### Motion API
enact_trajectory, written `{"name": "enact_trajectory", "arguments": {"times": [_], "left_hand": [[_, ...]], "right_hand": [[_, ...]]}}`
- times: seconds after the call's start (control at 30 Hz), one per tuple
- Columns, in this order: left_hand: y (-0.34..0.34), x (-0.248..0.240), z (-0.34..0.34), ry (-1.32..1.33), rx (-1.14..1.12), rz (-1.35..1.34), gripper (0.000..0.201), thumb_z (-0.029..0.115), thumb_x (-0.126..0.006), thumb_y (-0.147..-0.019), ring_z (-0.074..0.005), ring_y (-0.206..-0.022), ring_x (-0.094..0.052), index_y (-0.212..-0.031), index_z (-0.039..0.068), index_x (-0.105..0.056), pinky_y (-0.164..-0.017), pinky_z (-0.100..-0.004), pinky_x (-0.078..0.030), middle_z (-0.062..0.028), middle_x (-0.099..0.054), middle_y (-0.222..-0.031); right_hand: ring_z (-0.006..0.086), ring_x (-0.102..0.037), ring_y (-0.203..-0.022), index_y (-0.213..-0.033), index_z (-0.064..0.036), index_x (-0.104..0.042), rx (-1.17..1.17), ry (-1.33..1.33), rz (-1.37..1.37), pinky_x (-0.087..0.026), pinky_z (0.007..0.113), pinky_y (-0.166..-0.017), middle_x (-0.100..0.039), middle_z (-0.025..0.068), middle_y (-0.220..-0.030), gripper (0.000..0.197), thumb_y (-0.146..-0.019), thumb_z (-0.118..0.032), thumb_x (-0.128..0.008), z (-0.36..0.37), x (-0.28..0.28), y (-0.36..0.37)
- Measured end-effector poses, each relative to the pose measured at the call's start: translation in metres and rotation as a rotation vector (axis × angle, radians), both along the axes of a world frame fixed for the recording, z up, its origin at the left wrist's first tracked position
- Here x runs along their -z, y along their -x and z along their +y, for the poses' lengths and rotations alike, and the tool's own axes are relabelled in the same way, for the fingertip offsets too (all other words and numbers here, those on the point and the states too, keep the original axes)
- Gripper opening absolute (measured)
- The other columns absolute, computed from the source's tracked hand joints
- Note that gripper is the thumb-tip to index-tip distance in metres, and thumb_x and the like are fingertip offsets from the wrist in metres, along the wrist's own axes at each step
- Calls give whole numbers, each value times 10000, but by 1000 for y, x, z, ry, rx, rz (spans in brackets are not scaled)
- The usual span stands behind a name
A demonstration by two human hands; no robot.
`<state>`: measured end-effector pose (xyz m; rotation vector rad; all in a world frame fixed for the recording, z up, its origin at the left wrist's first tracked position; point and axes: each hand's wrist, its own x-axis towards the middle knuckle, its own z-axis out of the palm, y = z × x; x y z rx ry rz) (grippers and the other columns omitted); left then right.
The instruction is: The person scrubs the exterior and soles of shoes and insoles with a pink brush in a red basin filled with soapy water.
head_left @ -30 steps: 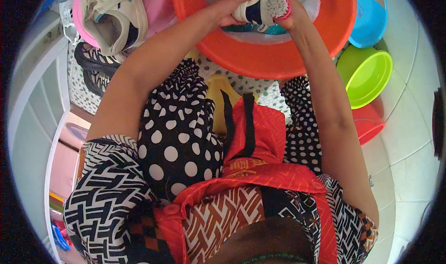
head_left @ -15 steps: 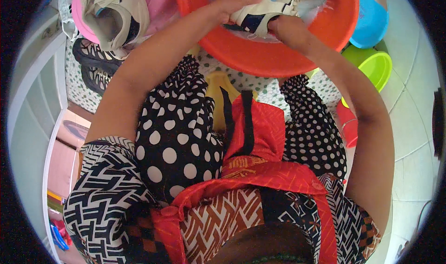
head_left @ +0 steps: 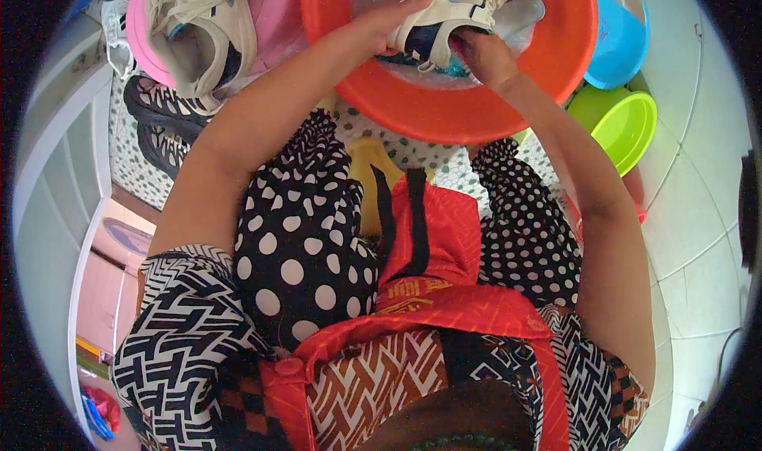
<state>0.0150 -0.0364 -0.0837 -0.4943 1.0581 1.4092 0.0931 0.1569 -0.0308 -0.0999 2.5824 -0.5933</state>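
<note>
We are working over a broad orange basin (head_left: 444, 113), while a pink basin (head_left: 274, 38) is standing to its left with another pale shoe (head_left: 238, 30) resting in it. Between our hands we are holding a pale shoe with navy panels (head_left: 452, 10) above the orange basin; its long axis is running aslant, the heel facing back toward us and slightly left, the toe pointing away and to the right. We are judging it fairly light, heavier if soaked, with a soft, yielding upper and a stiffer sole, hardly fragile but probably slippery when wet; the firm heel is offering the surest hold. Our left hand (head_left: 385, 26) is gripping its side, the fingers (head_left: 413, 6) closing over the upper. Our right hand (head_left: 488, 58) is reaching into the opening, hiding its fingertips, so we cannot tell whether they are clasping anything.
</note>
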Motion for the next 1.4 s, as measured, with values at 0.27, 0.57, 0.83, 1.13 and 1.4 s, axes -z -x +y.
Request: {"name": "enact_trajectory", "arguments": {"times": [0.27, 0.57, 0.83, 1.13, 1.4], "left_hand": [[0, -7, -4, -102, 28, 138, 576, 469, -572, -810, -178, -816, -636, -1203, 57, -489, -681, -327, -534, -86, -629, -1014], [8, -6, -14, -112, 41, 143, 567, 503, -481, -855, -182, -979, -575, -1248, 96, -451, -783, -341, -495, -78, -569, -1142], [-30, -9, 6, 6, -341, -194, 519, 522, -487, -826, -220, -1021, -503, -1206, 170, -450, -782, -487, -423, -46, -535, -1135], [13, -51, 29, 219, 354, 1732, 451, 65, -593, -717, -315, -1079, -460, -1147, 45, -460, -890, -402, -395, -157, -508, -1081], [36, -29, 66, 149, 873, 2143, 183, 135, -511, -731, -251, -957, -517, -880, 43, -563, -791, -428, -457, -75, -525, -955]], "right_hand": [[182, -601, -789, -966, 34, -589, 453, 728, -370, -466, 289, -704, -644, 99, -894, 214, -828, -94, -488, -38, -2, -7], [237, -601, -925, -1144, 10, -496, 1310, 1461, -858, -527, 343, -768, -568, 134, -1104, 317, -875, -157, -514, -60, -44, 15], [170, -621, -769, -1083, -8, -574, 948, 737, -343, -507, 313, -662, -638, 82, -889, 293, -842, -99, -436, -24, -46, 67], [381, -580, -791, -1028, -124, -623, 417, 294, 58, -465, 440, -715, -610, 193, -879, 290, -746, -128, -560, -12, -39, 21], [330, -582, -823, -1013, -73, -595, 432, 166, 135, -467, 366, -720, -592, 154, -923, 312, -704, -71, -644, -32, -44, -17]]}}
